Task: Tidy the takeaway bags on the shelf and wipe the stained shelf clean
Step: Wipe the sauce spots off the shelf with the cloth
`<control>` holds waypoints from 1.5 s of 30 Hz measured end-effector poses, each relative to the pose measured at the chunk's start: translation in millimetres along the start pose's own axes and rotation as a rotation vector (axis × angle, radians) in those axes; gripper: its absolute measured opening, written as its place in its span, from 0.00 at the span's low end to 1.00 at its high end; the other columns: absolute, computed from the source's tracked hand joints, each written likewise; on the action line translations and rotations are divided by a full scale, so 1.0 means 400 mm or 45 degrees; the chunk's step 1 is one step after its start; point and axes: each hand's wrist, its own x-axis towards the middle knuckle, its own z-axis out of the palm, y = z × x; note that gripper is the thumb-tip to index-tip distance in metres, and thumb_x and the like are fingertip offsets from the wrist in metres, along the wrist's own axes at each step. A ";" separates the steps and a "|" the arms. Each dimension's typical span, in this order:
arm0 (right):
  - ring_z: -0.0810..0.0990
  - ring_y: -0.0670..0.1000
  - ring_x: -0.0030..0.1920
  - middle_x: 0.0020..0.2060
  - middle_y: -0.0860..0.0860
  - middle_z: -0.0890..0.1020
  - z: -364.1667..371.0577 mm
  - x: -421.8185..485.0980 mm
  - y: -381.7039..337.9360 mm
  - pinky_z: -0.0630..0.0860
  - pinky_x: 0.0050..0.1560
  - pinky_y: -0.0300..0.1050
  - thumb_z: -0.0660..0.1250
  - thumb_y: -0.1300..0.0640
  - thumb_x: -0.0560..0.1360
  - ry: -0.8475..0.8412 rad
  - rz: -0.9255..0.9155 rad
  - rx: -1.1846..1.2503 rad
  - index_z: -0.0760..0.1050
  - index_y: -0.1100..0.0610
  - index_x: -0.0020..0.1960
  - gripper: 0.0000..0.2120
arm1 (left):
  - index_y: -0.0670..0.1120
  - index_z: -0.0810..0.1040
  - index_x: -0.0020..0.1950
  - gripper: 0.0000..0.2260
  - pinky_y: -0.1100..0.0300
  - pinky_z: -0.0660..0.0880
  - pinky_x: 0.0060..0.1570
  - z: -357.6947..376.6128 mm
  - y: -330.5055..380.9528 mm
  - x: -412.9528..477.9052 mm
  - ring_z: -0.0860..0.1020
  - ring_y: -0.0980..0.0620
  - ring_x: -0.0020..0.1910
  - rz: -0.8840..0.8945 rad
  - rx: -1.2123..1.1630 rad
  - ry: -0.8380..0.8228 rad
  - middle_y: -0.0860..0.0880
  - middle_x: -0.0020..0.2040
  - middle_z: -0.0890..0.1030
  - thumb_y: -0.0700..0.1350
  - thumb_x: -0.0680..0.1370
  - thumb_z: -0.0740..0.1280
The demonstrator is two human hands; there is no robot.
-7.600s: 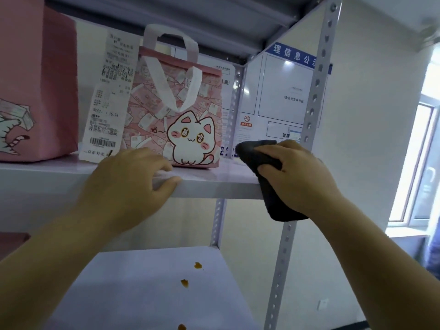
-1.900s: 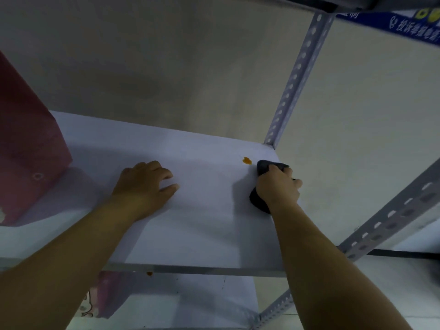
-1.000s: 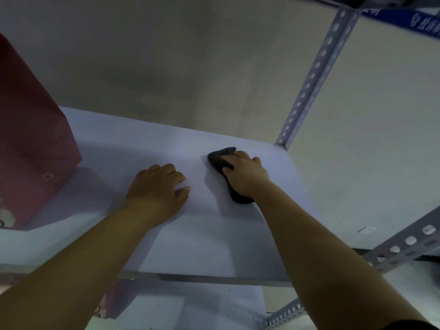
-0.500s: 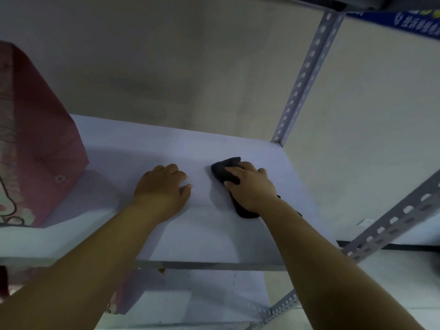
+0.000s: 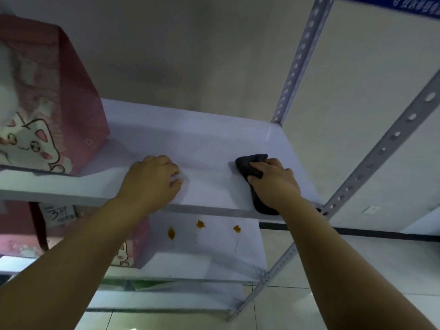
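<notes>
A white shelf [image 5: 209,139] runs across the middle of the view. My right hand [image 5: 273,182] grips a dark grey cloth [image 5: 250,163] and presses it on the shelf's right part. My left hand [image 5: 152,179] rests on the shelf near its front edge, fingers curled under, holding nothing. A pink takeaway bag with a cat picture [image 5: 47,103] stands at the shelf's left end. On the lower shelf [image 5: 214,256] lie three orange stains [image 5: 200,224].
Perforated metal posts [image 5: 297,60] stand at the right, one at the back corner and one [image 5: 381,151] at the front. Another pink bag [image 5: 126,248] sits on the lower shelf at the left. Tiled floor shows below.
My right hand has slid the cloth to the right across the shelf. The view has dropped, so the lower shelf and its stains show. The left hand stays in place near the front edge.
</notes>
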 end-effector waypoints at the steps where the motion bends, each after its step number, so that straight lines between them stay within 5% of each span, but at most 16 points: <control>1: 0.64 0.61 0.62 0.69 0.49 0.62 0.000 -0.017 -0.006 0.66 0.58 0.53 0.55 0.45 0.79 -0.009 -0.035 -0.005 0.63 0.43 0.70 0.20 | 0.42 0.82 0.50 0.10 0.52 0.72 0.45 -0.005 0.002 -0.019 0.76 0.41 0.48 0.010 -0.012 0.017 0.44 0.50 0.81 0.45 0.75 0.67; 8: 0.68 0.59 0.55 0.67 0.47 0.67 0.032 -0.160 -0.043 0.66 0.48 0.47 0.57 0.48 0.78 0.141 -0.194 0.054 0.69 0.44 0.66 0.17 | 0.40 0.82 0.44 0.05 0.48 0.74 0.43 -0.039 0.009 -0.128 0.76 0.41 0.44 0.066 -0.097 0.075 0.43 0.44 0.80 0.41 0.74 0.68; 17: 0.69 0.61 0.59 0.69 0.50 0.68 0.121 -0.381 -0.064 0.66 0.59 0.51 0.61 0.54 0.78 0.418 -0.209 0.303 0.70 0.49 0.68 0.18 | 0.41 0.82 0.46 0.06 0.49 0.74 0.46 -0.020 -0.024 -0.332 0.76 0.40 0.46 0.169 -0.114 0.009 0.43 0.47 0.79 0.42 0.73 0.68; 20: 0.69 0.59 0.60 0.69 0.49 0.68 0.188 -0.449 -0.063 0.67 0.60 0.51 0.61 0.54 0.78 0.365 -0.176 0.393 0.69 0.49 0.68 0.19 | 0.41 0.82 0.43 0.06 0.48 0.74 0.45 0.032 -0.040 -0.415 0.76 0.39 0.46 0.099 -0.174 -0.102 0.42 0.46 0.80 0.43 0.73 0.66; 34: 0.70 0.60 0.60 0.66 0.51 0.70 0.574 -0.397 0.093 0.68 0.62 0.53 0.56 0.54 0.79 -0.080 0.252 0.380 0.69 0.51 0.68 0.18 | 0.49 0.76 0.61 0.15 0.54 0.70 0.58 0.387 -0.077 -0.543 0.72 0.48 0.58 -0.200 -0.093 -0.756 0.48 0.59 0.75 0.52 0.77 0.62; 45: 0.62 0.65 0.65 0.72 0.54 0.60 0.825 -0.198 0.210 0.66 0.62 0.59 0.50 0.50 0.81 -0.081 0.612 0.123 0.59 0.49 0.72 0.20 | 0.45 0.69 0.68 0.22 0.52 0.65 0.64 0.643 -0.147 -0.518 0.63 0.45 0.66 -0.236 -0.058 -0.683 0.46 0.67 0.68 0.47 0.75 0.66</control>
